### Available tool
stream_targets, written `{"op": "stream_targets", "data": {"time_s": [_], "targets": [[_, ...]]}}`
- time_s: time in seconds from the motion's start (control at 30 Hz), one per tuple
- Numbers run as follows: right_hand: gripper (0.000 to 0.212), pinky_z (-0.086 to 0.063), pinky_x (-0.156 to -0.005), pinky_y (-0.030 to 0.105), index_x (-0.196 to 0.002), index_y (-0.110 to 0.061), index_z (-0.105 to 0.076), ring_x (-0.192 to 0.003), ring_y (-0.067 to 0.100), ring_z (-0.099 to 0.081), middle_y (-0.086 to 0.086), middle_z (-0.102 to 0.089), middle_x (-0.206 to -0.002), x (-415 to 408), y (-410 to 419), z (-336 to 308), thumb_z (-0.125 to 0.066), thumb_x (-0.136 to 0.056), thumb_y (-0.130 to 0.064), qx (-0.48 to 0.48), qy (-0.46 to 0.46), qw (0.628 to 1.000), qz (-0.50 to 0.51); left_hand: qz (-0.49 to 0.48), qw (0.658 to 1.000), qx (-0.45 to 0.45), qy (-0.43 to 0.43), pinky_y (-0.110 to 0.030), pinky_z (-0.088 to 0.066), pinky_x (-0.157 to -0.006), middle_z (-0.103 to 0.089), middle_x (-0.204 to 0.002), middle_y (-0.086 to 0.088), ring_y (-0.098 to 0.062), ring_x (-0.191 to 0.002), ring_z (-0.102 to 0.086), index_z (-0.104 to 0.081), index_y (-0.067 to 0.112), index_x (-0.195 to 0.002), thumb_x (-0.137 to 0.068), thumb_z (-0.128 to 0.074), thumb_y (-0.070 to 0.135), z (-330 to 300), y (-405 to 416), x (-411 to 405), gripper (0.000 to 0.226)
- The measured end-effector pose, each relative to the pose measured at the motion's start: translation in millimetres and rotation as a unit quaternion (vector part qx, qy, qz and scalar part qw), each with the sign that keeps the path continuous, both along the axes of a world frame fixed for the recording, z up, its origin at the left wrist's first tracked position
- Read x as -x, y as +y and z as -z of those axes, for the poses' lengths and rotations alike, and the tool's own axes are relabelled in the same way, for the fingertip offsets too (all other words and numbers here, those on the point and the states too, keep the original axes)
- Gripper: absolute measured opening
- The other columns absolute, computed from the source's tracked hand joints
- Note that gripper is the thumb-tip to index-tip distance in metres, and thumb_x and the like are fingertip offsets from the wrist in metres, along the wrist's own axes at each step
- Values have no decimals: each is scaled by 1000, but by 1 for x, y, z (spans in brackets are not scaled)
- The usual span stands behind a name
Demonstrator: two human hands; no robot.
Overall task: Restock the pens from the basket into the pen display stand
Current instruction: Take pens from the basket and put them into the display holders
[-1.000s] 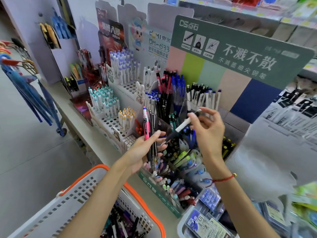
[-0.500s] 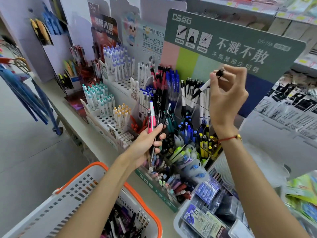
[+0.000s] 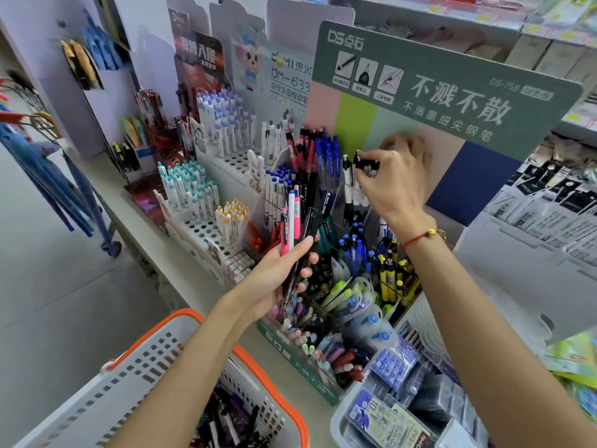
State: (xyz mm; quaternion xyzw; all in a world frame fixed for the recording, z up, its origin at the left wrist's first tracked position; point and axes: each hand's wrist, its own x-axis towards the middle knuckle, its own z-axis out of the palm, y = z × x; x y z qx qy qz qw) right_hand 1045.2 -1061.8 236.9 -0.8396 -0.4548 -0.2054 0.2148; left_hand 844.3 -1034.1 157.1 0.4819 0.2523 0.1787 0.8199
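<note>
- Left hand [image 3: 274,276]: gripping a bunch of pens [image 3: 295,227], pink, white and black ones, tips up, fanned slightly. Held in front of the pen display stand [image 3: 292,350], level with its middle tiers.
- Right hand [image 3: 392,176]: up at the stand's top back tier, fingers curled, pinching the black caps of the white-barrel pens [image 3: 349,176] standing there. Can't tell if it holds one pen or several.
- Basket [image 3: 135,360]: below the left forearm, white with orange rim, more pens [image 3: 226,421] loose in its bottom.
- Green header card [image 3: 452,92]: directly above and behind the right hand.
- Red and blue pens [image 3: 318,156]: just left of the right hand, same back tier.
- Packaged refills in a tray [image 3: 384,412]: under the right forearm.
- White stands with capped pens [image 3: 200,195]: left of the left hand.
</note>
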Motion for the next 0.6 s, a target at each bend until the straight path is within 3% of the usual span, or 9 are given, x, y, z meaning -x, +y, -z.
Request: {"op": "stream_targets", "data": {"time_s": [0.1,0.2,0.3,0.43,0.53,0.6], "targets": [[35,-30,-93,35,-122,-18,-64,-118,30,-41,10,-53,-120,11,-4,2,-63,-90,-31,-24,10,1000,-9,-7,1000,6,-11,-15,-40,-46,-56,-78,7,-4,-58,-47,-55,17,-126,-98,-53,32,0,1,1,32],[28,-41,-76,22,-116,-11,-60,-90,14,-54,1,-60,-102,41,-17,11,-62,-93,-27,-122,130,978,-107,-18,1000,-3,-3,-15,-42,-47,-59,-81,6,-4,-61,-51,-58,19,-121,-98,-54,31,0,1,2,26],[35,-52,-72,20,-123,-15,-57,-81,7,-62,-8,-61,-95,69,-24,20,-61,-94,-33,-68,311,934,-165,-28,999,-27,26,-17,-44,-49,-64,-82,7,-5,-65,-57,-59,20,-116,-95,-59,34,3,3,2,26],[37,-55,-75,20,-125,-18,-57,-80,3,-63,-12,-60,-94,73,-21,27,-68,-90,-22,-69,353,919,-164,-58,996,-41,44,-15,-42,-47,-66,-74,9,-3,-61,-58,-62,17,-114,-92,-60,40,5,4,3,31],[29,-60,-74,30,-115,-14,-62,-81,15,-66,-3,-64,-92,70,-16,23,-69,-88,-9,-187,422,869,-179,-92,994,-35,40,-16,-50,-52,-72,-75,7,-5,-64,-67,-63,18,-107,-95,-54,39,4,8,8,25],[27,-59,-75,28,-113,-14,-62,-83,12,-65,1,-65,-94,63,-14,17,-66,-88,-3,-320,405,843,-148,-115,993,15,14,-19,-56,-56,-74,-81,2,-8,-66,-70,-63,17,-107,-98,-51,35,8,14,13,24]]}}
